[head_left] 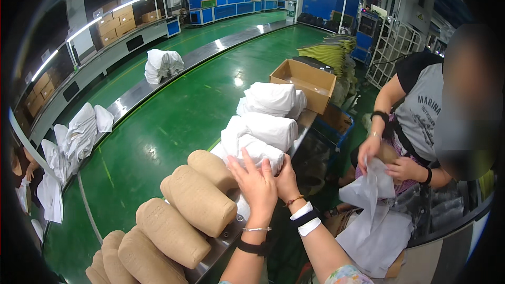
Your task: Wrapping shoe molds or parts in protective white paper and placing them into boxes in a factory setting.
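Observation:
My left hand (256,183) lies flat on the near end of a white paper-wrapped bundle (260,152) on a metal table (221,243). My right hand (286,177) grips the same bundle from its right side. More white wrapped bundles (271,98) lie in a row beyond it. On the near left of my hands lie several tan rounded foam-like forms (199,200), side by side along the table.
An open cardboard box (304,77) stands at the table's far end. A seated person (421,115) on the right holds white paper (368,189). White bundles (163,66) lie on a conveyor on the left, above a green floor (168,126).

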The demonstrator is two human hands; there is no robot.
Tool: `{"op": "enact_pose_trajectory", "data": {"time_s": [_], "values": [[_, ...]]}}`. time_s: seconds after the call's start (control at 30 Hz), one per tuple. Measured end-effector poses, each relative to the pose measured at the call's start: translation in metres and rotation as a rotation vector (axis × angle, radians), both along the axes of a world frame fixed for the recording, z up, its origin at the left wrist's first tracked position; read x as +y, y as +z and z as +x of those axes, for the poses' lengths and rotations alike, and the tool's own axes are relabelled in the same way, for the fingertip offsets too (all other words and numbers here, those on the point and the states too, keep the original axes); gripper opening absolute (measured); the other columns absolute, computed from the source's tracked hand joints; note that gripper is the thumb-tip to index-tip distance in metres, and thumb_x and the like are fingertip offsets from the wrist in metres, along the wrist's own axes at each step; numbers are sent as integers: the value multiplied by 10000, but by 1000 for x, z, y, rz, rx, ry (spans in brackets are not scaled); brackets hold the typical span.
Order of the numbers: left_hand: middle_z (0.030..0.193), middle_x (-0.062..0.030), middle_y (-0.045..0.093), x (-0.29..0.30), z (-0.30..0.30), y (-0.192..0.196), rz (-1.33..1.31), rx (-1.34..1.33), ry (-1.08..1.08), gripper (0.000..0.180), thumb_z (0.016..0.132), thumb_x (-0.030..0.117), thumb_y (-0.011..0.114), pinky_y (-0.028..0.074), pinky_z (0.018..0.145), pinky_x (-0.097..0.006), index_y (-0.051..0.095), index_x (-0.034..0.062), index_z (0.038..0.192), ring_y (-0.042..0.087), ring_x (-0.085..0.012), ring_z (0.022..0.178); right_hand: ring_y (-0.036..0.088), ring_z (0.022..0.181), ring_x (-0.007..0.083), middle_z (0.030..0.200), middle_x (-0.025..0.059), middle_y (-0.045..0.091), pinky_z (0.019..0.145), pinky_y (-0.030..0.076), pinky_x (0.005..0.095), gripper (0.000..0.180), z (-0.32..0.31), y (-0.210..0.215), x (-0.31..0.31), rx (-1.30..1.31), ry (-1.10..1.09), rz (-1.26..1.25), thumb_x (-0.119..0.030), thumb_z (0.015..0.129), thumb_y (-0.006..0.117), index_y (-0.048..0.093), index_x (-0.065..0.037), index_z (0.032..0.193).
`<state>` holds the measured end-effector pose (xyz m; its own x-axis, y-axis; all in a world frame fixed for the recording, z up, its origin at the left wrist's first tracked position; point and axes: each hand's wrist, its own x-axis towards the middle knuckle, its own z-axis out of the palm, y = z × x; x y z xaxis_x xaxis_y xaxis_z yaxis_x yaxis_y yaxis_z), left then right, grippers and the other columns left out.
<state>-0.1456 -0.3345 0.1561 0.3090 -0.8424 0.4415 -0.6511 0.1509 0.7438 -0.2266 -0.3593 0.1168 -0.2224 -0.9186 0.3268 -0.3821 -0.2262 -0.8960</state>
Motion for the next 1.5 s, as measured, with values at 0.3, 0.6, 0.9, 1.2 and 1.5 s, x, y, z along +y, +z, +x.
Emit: {"op": "enact_pose_trajectory", "data": {"time_s": [0.3, 0.6, 0.9, 1.2, 1.5], "values": [[1363, -350, 142, -7, -1, -20, 114, 21, -50, 569, 899, 337, 439, 154, 1043, -469, 322, -53, 1296, 158, -473, 1266, 508, 1000, 381, 1048, 216, 551, 832, 419, 448, 603, -2, -12, 1, 159, -80, 81, -414, 688, 691, 459, -17, 1078], [1358, -290, 233, 62, -26, 21, -119, 102, -220, 535, 880, 196, 511, 214, 1033, -415, 290, -64, 1292, 240, -392, 1271, 584, 878, 286, 975, 180, 582, 739, 477, 350, 403, -50, 34, 79, 77, -115, -54, -163, 711, 688, 539, 29, 1032], [1137, -178, 528, 182, 22, -47, 137, 112, -704, 174, 878, 65, 481, 425, 852, -324, 570, -31, 992, 524, -270, 1026, 590, 701, 264, 738, 132, 596, 630, 465, 326, 89, -157, -26, 293, 159, -237, 157, -87, 776, 580, 606, -2, 789], [923, -139, 609, 232, -7, -117, 602, 117, -875, 173, 846, 103, 564, 476, 677, -283, 593, -27, 957, 595, -199, 787, 551, 832, 346, 876, 174, 573, 700, 458, 409, 345, -266, -163, 334, 421, -758, 498, -304, 728, 651, 575, -9, 889], [904, -153, 620, 222, -30, -144, 784, 72, -757, 220, 825, 97, 586, 486, 680, -275, 570, -36, 999, 616, -194, 787, 503, 844, 328, 886, 147, 517, 708, 439, 404, 264, -302, -229, 306, 714, -532, 559, -267, 710, 670, 559, -47, 805]]}}
